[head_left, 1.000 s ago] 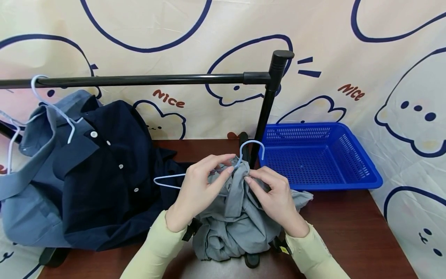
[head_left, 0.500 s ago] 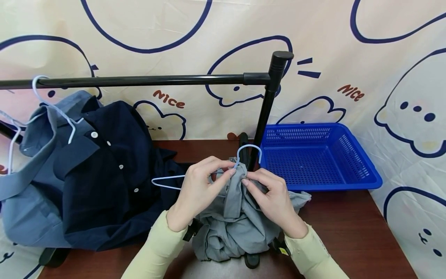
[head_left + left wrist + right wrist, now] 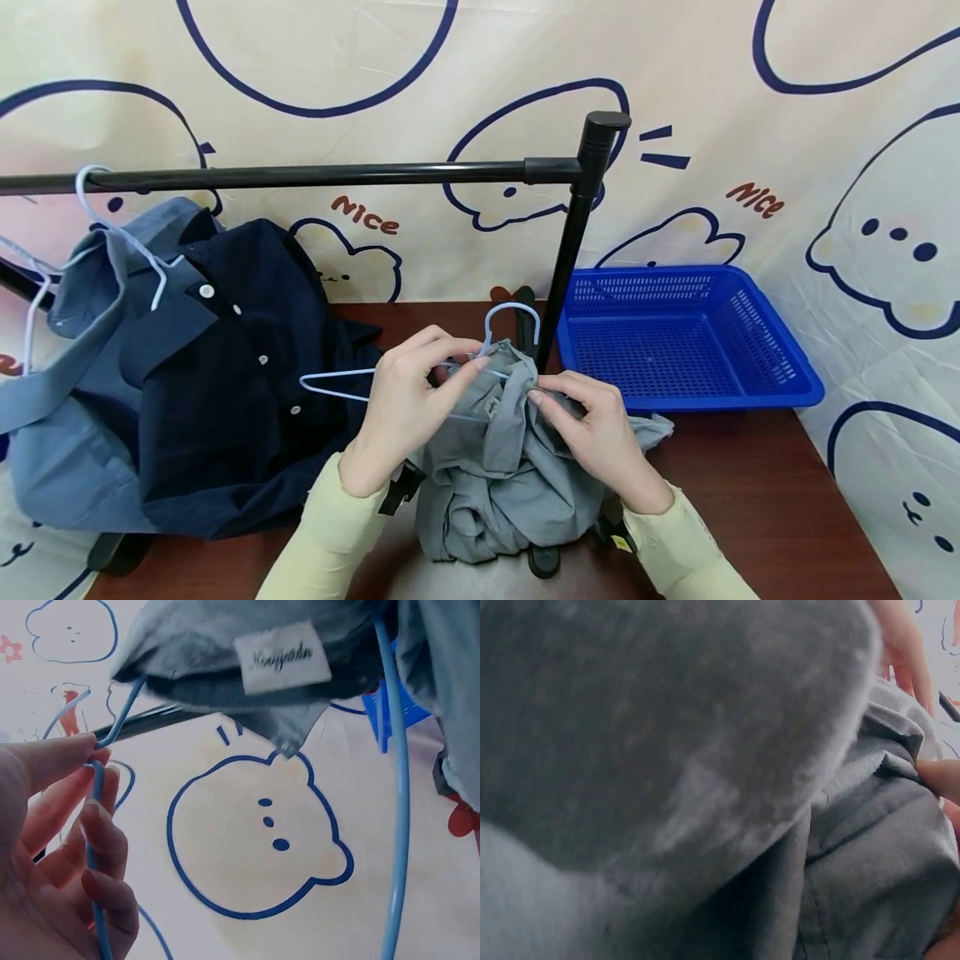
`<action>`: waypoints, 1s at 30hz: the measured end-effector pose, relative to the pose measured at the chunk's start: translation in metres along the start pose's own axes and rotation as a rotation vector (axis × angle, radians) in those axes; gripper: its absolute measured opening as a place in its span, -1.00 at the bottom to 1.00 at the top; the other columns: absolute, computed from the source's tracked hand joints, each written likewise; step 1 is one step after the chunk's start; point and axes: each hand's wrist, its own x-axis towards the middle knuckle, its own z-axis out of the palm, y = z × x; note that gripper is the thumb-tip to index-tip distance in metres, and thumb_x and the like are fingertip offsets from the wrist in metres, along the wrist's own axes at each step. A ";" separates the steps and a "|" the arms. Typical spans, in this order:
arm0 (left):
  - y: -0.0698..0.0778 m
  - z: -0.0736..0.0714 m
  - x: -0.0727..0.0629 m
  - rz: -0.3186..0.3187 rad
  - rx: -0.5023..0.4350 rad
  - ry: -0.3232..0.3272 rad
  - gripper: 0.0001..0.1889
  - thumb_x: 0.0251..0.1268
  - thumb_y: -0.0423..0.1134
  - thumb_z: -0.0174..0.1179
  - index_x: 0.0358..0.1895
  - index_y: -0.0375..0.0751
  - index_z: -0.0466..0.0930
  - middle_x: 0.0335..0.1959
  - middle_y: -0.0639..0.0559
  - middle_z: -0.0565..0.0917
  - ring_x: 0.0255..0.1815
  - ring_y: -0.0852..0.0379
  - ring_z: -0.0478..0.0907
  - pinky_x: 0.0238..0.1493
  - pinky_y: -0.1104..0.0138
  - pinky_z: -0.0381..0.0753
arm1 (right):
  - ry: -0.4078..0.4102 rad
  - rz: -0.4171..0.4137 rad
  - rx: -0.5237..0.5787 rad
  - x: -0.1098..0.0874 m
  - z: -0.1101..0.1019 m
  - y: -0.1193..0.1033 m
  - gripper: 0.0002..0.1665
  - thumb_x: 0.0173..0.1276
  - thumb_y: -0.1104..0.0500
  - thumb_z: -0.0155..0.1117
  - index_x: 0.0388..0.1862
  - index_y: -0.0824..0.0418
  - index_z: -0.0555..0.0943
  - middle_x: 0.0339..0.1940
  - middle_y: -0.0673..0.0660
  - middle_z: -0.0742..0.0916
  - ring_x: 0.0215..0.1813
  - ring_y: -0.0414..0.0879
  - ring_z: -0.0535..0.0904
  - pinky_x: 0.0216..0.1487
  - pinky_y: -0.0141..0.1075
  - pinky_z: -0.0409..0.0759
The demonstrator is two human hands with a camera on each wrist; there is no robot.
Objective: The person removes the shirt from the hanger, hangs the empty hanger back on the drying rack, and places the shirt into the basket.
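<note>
My left hand [image 3: 408, 392] pinches a light blue wire hanger [image 3: 96, 825] at the base of its hook. In the left wrist view the fingers curl along its wire. The hanger's left end sticks out free, while its right part runs into a grey shirt [image 3: 510, 492]. With thumb and fingertips my right hand [image 3: 600, 425] pinches the shirt near its collar, right of the hook. The shirt hangs bunched below both hands. A white label [image 3: 283, 658] shows inside the collar in the left wrist view. Grey cloth fills most of the right wrist view.
A black rack [image 3: 337, 174] spans the back, its post [image 3: 573, 242] standing behind the hands. Navy [image 3: 225, 400] and blue shirts [image 3: 67, 450] hang at the left on light hangers. A blue plastic basket [image 3: 675, 342] sits at the right on the brown table [image 3: 765, 492].
The hanger has moved left with my left hand, its hook shifting away from the post and more of its wire showing between the hands. My right hand keeps its pinch on the shirt.
</note>
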 end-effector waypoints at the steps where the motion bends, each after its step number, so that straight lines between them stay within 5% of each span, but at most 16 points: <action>1: 0.000 -0.002 0.000 0.006 0.003 0.009 -0.84 0.25 -0.28 0.47 -0.11 -0.11 0.82 -0.36 0.20 0.62 -0.53 0.32 0.40 -0.57 0.40 0.41 | -0.001 0.011 0.001 -0.001 -0.001 0.001 -0.81 0.42 0.26 0.39 -0.04 0.09 0.78 -0.15 -0.06 0.78 -0.15 -0.15 0.69 -0.16 -0.34 0.63; 12: -0.002 -0.030 0.006 0.019 0.050 0.099 -0.86 0.26 -0.31 0.45 -0.13 -0.14 0.82 -0.38 0.18 0.60 -0.50 0.24 0.41 -0.48 0.40 0.39 | -0.074 0.052 0.011 -0.010 -0.009 0.005 -0.75 0.47 0.32 0.30 0.03 0.10 0.76 -0.05 -0.02 0.79 -0.04 -0.13 0.71 -0.05 -0.34 0.62; 23: 0.005 -0.066 0.007 0.019 0.091 0.266 -0.82 0.16 -0.50 0.45 -0.18 -0.24 0.81 -0.44 0.03 0.62 -0.49 0.19 0.40 -0.44 0.43 0.31 | -0.125 0.164 -0.049 -0.020 -0.016 0.016 -0.75 0.59 0.23 0.16 0.09 0.05 0.72 0.04 -0.07 0.75 0.08 -0.17 0.66 0.06 -0.25 0.61; 27: 0.017 -0.076 0.008 0.001 0.121 0.307 -0.84 0.13 -0.55 0.44 -0.22 -0.33 0.80 -0.48 -0.04 0.61 -0.48 0.20 0.39 -0.44 0.45 0.28 | -0.142 0.166 -0.037 -0.021 -0.015 0.018 -0.77 0.63 0.24 0.07 -0.09 0.02 0.67 -0.29 -0.15 0.69 -0.27 -0.25 0.60 -0.26 -0.34 0.55; 30: 0.017 -0.081 0.005 -0.012 0.137 0.337 -0.84 0.12 -0.56 0.44 -0.23 -0.35 0.80 -0.49 -0.05 0.61 -0.48 0.23 0.37 -0.44 0.46 0.26 | -0.157 0.171 -0.021 -0.021 -0.012 0.019 -0.72 0.66 0.24 0.01 -0.30 0.00 0.53 -0.53 -0.17 0.39 -0.51 -0.28 0.31 -0.49 -0.36 0.31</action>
